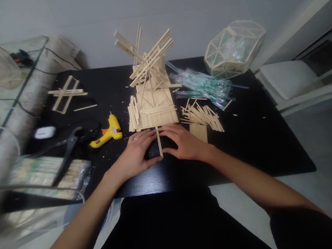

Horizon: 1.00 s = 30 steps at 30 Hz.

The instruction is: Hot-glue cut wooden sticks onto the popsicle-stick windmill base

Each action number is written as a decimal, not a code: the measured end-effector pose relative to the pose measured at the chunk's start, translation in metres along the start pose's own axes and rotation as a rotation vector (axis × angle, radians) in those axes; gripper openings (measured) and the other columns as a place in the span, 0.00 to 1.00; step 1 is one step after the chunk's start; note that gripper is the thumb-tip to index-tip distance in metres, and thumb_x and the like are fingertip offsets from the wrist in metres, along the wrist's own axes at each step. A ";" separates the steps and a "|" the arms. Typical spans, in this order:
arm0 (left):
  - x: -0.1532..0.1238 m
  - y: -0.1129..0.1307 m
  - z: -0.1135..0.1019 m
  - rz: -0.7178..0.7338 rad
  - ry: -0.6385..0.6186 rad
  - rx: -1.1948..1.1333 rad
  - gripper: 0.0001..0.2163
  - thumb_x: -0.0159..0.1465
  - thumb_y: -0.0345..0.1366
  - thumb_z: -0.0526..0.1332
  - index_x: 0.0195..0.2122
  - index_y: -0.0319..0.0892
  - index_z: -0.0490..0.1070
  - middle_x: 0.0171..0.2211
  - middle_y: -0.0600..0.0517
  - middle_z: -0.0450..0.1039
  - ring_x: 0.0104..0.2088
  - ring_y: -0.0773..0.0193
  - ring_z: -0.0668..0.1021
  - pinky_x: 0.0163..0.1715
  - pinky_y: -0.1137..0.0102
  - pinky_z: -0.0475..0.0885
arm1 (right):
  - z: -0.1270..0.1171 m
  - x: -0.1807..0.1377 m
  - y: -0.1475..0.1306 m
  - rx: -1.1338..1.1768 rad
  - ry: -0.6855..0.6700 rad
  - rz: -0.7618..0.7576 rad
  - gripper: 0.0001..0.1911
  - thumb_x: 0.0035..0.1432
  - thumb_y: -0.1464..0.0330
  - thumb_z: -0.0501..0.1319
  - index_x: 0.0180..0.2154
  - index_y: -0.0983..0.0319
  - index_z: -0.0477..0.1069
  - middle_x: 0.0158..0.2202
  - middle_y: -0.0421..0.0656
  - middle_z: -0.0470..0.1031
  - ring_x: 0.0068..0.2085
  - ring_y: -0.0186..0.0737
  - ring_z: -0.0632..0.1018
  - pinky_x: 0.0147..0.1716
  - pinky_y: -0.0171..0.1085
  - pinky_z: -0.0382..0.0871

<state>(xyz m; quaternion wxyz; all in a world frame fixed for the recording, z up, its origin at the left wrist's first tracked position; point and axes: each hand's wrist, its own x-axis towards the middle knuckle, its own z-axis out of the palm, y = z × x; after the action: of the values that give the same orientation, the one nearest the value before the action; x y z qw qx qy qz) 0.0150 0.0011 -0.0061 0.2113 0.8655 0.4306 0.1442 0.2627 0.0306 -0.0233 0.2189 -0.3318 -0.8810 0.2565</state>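
My left hand and my right hand rest side by side on the black table, fingers curled together around a thin wooden stick that lies between them. The stick points away from me toward a windmill model built of wooden sticks, which stands just beyond my fingertips. A loose heap of short sticks lies to the right of my right hand. A yellow glue gun lies to the left of my left hand.
Black pliers and packs of sticks sit at the front left. A stick frame lies at the back left. Plastic-wrapped packets and a geometric stick dome are at the back right. A white seat stands right.
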 end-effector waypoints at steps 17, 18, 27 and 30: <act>0.001 0.000 0.000 -0.024 0.012 -0.024 0.31 0.65 0.49 0.71 0.66 0.46 0.70 0.68 0.40 0.70 0.69 0.42 0.70 0.68 0.43 0.62 | 0.002 0.001 0.001 0.006 0.006 0.018 0.25 0.62 0.67 0.71 0.59 0.61 0.75 0.63 0.55 0.75 0.67 0.56 0.72 0.68 0.60 0.65; 0.002 0.000 0.000 -0.025 0.008 -0.025 0.31 0.65 0.49 0.71 0.66 0.46 0.70 0.68 0.41 0.70 0.69 0.42 0.70 0.68 0.43 0.62 | 0.002 0.000 0.001 0.007 0.008 0.018 0.25 0.61 0.66 0.71 0.59 0.61 0.75 0.63 0.55 0.75 0.67 0.57 0.72 0.68 0.60 0.65; 0.002 0.001 0.001 -0.020 0.015 -0.027 0.30 0.65 0.48 0.70 0.66 0.45 0.70 0.68 0.39 0.70 0.69 0.41 0.70 0.68 0.41 0.63 | 0.002 0.001 0.000 -0.024 0.009 0.012 0.24 0.61 0.67 0.71 0.58 0.64 0.75 0.63 0.55 0.75 0.67 0.56 0.73 0.68 0.57 0.66; 0.002 0.001 0.002 -0.014 0.021 -0.025 0.30 0.65 0.47 0.70 0.66 0.43 0.70 0.67 0.39 0.71 0.69 0.41 0.70 0.68 0.42 0.63 | 0.002 0.001 0.000 -0.026 0.006 0.013 0.23 0.62 0.67 0.71 0.58 0.64 0.75 0.64 0.55 0.75 0.67 0.55 0.73 0.68 0.57 0.66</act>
<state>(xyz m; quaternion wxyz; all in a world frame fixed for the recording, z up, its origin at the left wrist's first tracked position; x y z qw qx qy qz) 0.0171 0.0016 -0.0069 0.2183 0.8582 0.4372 0.1572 0.2608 0.0310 -0.0243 0.2156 -0.3410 -0.8815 0.2452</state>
